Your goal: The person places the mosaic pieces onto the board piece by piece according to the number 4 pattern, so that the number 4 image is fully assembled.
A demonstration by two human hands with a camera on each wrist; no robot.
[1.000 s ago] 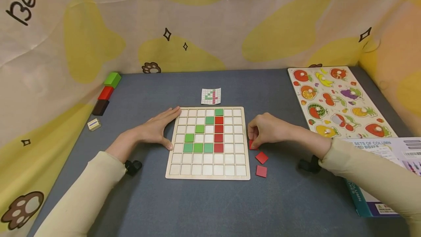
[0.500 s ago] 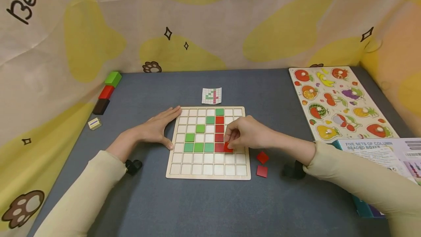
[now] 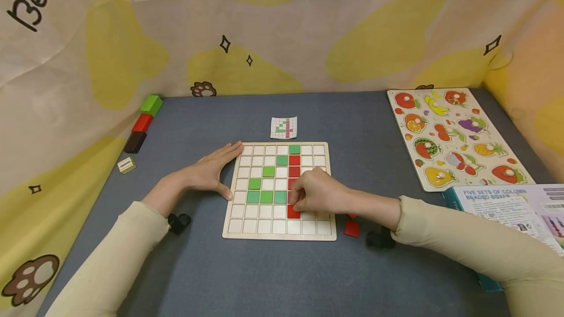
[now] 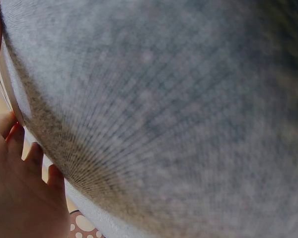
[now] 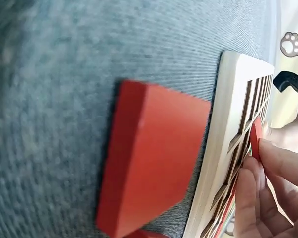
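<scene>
A wooden grid board (image 3: 264, 227) lies on the table with white squares, several green tiles (image 3: 266, 196) and a column of red tiles (image 3: 294, 160). My right hand (image 3: 323, 192) pinches a red square tile (image 3: 293, 212) between thumb and fingers, just below that column. In the right wrist view this pinched tile (image 5: 256, 138) stands tilted at a cell of the grid. My left hand (image 3: 202, 172) rests along the board's left edge, thumb and fingers spread. To the board's right lies a loose red tile (image 3: 351, 229); another behind it is mostly hidden by my right arm.
Beyond the board sits a small pattern card (image 3: 284, 128). At far left are green (image 3: 151, 105), red (image 3: 142, 123) and black (image 3: 134, 142) blocks and a small pale block (image 3: 126, 165). A fruit puzzle board (image 3: 458, 136) and a box (image 3: 493, 202) lie at right.
My right hand has picked up a red tile from the table right of the board and carried it left over the grid to the cell below the red column. The left hand stays put.
</scene>
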